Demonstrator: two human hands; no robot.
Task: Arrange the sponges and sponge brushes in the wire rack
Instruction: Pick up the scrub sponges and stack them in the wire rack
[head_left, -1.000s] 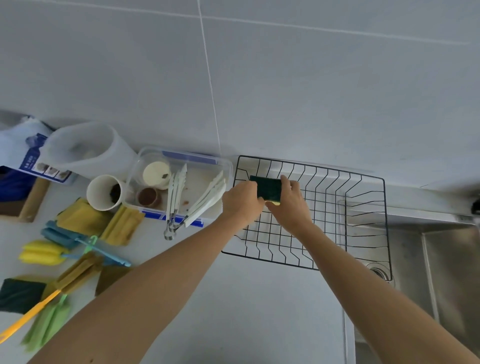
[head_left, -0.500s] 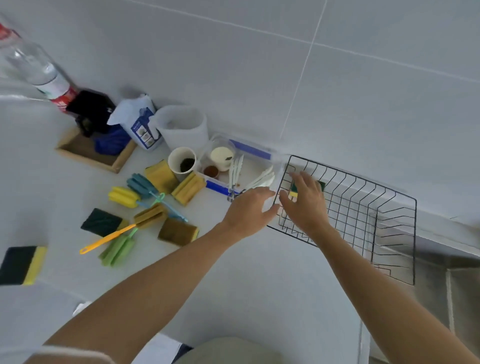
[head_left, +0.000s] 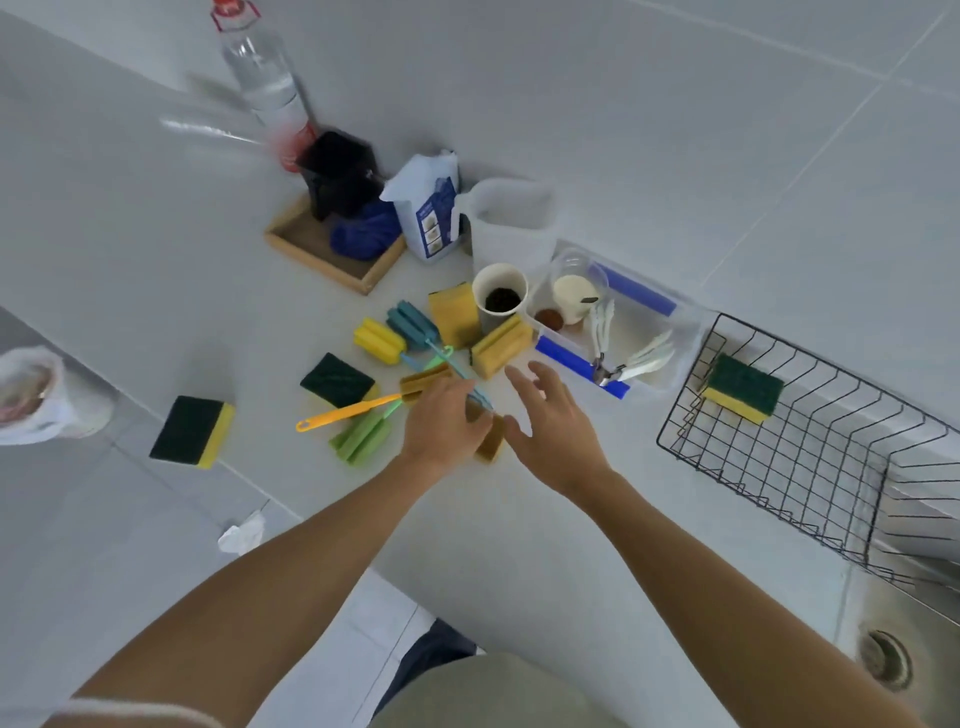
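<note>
**Both hands over the sponge pile, one sponge already in the rack**

Nearest to me, both forearms reach out over the white surface (head_left: 519, 545). My left hand (head_left: 447, 423) lies on a brownish sponge (head_left: 491, 441) at the near edge of the pile; its fingers curl down over the sponge, though I cannot tell whether they actually grip it. My right hand (head_left: 553, 423) hovers just beside it, fingers spread and relaxed, holding nothing.

Just past the hands lies the rest of the pile: a green sponge brush (head_left: 361, 436), an orange-handled brush (head_left: 343, 413) with a brown head, a dark green scouring sponge (head_left: 337, 379), then a yellow sponge brush (head_left: 379, 340) and a teal sponge brush (head_left: 413, 325) side by side. Two yellow sponges (head_left: 501, 345) sit near a white cup (head_left: 500, 296). Off to the left, well apart from the pile, one green-and-yellow sponge (head_left: 192, 431) lies by itself on a lower level.

To the right, the black wire rack (head_left: 810, 457) rests partly over the sink (head_left: 883, 660). One green-topped sponge (head_left: 743, 387) lies in its far left corner.

Farther back stand a clear tub (head_left: 649, 332) with utensils, a white jug (head_left: 511, 223), a wooden tray (head_left: 332, 254) and a water bottle (head_left: 265, 83).
</note>
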